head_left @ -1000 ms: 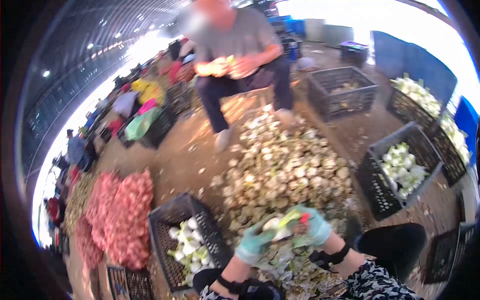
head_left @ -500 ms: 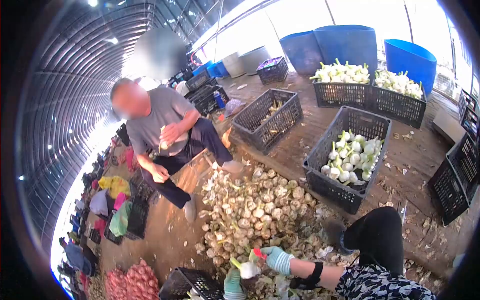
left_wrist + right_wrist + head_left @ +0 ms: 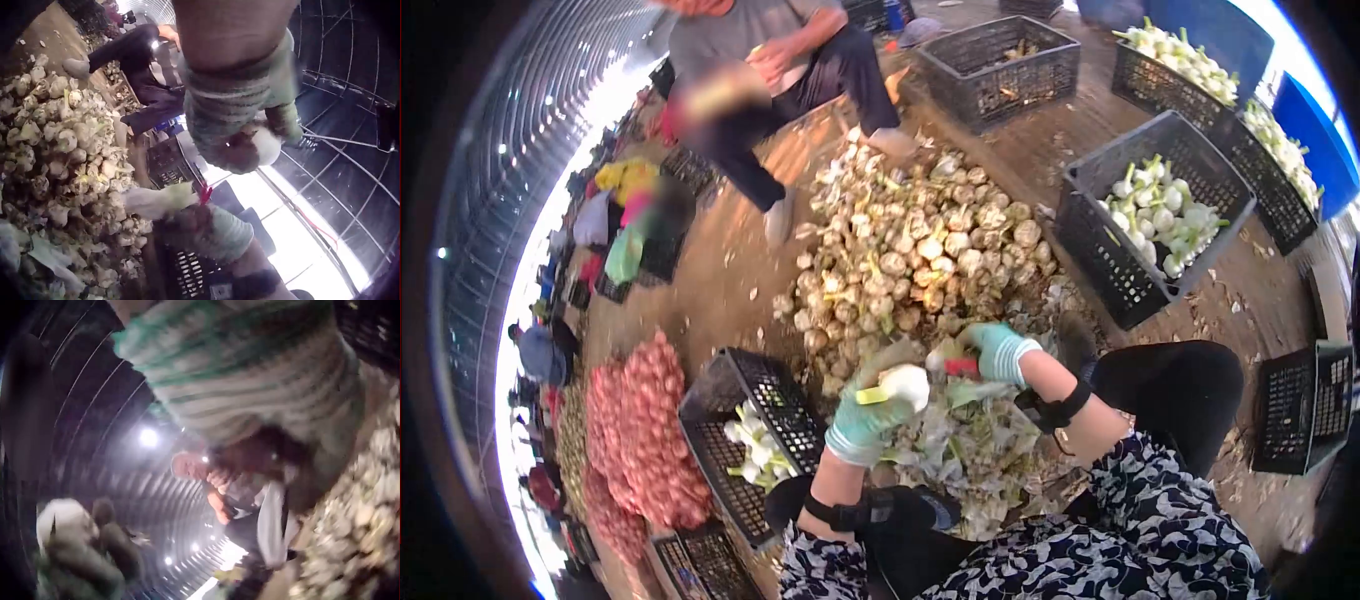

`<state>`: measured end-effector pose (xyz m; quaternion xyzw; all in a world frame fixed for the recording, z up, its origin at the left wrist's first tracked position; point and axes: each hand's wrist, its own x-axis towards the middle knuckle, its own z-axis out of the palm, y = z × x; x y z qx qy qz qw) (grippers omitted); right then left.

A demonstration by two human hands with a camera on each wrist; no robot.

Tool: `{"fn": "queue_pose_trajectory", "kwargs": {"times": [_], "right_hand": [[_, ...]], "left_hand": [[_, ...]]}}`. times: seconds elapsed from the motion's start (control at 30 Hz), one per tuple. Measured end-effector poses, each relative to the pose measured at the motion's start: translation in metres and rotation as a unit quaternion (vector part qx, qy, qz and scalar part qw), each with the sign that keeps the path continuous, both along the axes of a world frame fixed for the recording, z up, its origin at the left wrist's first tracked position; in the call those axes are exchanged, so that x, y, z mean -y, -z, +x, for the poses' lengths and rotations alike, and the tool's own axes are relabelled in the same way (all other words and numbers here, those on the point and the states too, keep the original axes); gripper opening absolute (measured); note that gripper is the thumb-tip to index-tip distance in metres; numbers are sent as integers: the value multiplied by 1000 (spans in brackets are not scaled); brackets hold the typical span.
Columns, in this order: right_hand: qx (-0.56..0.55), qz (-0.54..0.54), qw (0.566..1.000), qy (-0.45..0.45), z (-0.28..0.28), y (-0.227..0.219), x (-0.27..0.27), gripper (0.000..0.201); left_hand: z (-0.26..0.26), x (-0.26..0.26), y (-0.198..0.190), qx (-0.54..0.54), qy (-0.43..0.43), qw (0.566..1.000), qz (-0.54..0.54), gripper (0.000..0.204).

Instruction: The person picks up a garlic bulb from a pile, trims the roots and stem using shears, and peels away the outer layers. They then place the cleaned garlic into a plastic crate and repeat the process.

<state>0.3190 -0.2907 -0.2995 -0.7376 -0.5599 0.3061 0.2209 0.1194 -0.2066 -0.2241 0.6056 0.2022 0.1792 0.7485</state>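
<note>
My gloved left hand [image 3: 860,425] grips a peeled white garlic bulb [image 3: 908,384], its cut green stem pointing left. Close beside it, my gloved right hand [image 3: 1003,352] has its fingers curled round a small red object [image 3: 962,367], its kind mostly hidden. A duller garlic bulb [image 3: 943,356] is at the same fingertips. In the left wrist view a pale green-white stem [image 3: 164,200] reaches from the right hand toward the pile. Both hands are over the near edge of a heap of unpeeled garlic [image 3: 940,240], with peeled skins and leaves [image 3: 960,460] below.
Black crates of peeled garlic stand at left [image 3: 785,405] and right [image 3: 1100,275]. Farther back is another black crate [image 3: 1000,85]. Red mesh sacks [image 3: 650,430] lie at far left. Across the heap a person [image 3: 800,80] sits. My knee [image 3: 1180,390] rises at the right.
The head view has swung about. My hands were together at one white bulb; now the left hand holds it slightly apart and the right is at a second bulb. The red object stays in the right hand.
</note>
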Motion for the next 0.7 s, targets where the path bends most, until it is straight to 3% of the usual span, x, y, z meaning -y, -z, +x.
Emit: {"fn": "queue_pose_trajectory", "kwargs": {"times": [0.1, 0.13, 0.17, 0.2, 0.23, 0.27, 0.3, 0.33, 0.37, 0.4, 0.43, 0.47, 0.5, 0.53, 0.6, 0.63, 0.67, 0.7], "right_hand": [[-20, -67, 998, 10, -16, -27, -1, 43], [-93, -73, 993, 21, -12, -30, -7, 48], [-168, -81, 982, 35, -12, -31, -10, 54], [-169, -86, 981, 33, -16, -31, -10, 54], [-236, 150, 959, -37, -19, -32, -12, 37], [-288, 376, 874, -104, -23, -35, -14, 25], [-287, 373, 876, -106, -31, -51, -18, 25], [-585, 175, 790, 58, -43, -76, -24, 24], [-788, -52, 576, 213, -50, -90, -28, 25], [-787, -56, 577, 212, -49, -92, -29, 25], [-643, -13, 761, 85, -44, -91, -27, 25], [-452, 33, 890, -48, -41, -90, -24, 25], [-451, 32, 890, -50, -40, -83, -24, 25], [-565, 32, 824, 15, -39, -70, -25, 21], [-754, 24, 640, 147, -38, -55, -24, 14], [-694, 19, 716, 65, -35, -49, -21, 21], [-695, 18, 716, 65, -41, -60, -19, 21], [-444, 119, 888, 3, -51, -76, -17, 16]], "left_hand": [[-3, -4, -8, -21, -30, 997, 70, 70], [-3, -5, -8, -11, -41, 994, 100, 69], [-5, -9, -2, -9, -46, 983, 179, 69], [-5, -12, 1, -8, -49, 965, 257, 69], [-7, -11, 2, 1, -47, 976, 212, 69], [-8, -12, 2, 2, -48, 977, 209, 69], [-9, -14, 2, -4, -44, 971, 233, 67], [-11, -15, 1, -11, -40, 965, 258, 66], [-13, -14, -6, -9, -39, 969, 246, 64], [-16, -18, -5, -10, -43, 969, 245, 64], [-20, -23, -4, -15, -22, 958, 287, 63], [-24, -26, -3, -19, 0, 944, 329, 62], [-26, -25, -4, -33, -8, 964, 264, 59], [-26, -25, -5, -33, -9, 964, 264, 59], [-27, -21, -4, 0, -57, 987, 153, 58], [-26, -23, -1, -37, -61, 970, 234, 64], [-26, -23, 2, -38, -62, 970, 233, 64], [-26, -23, 5, -38, -67, 972, 224, 68]]}}
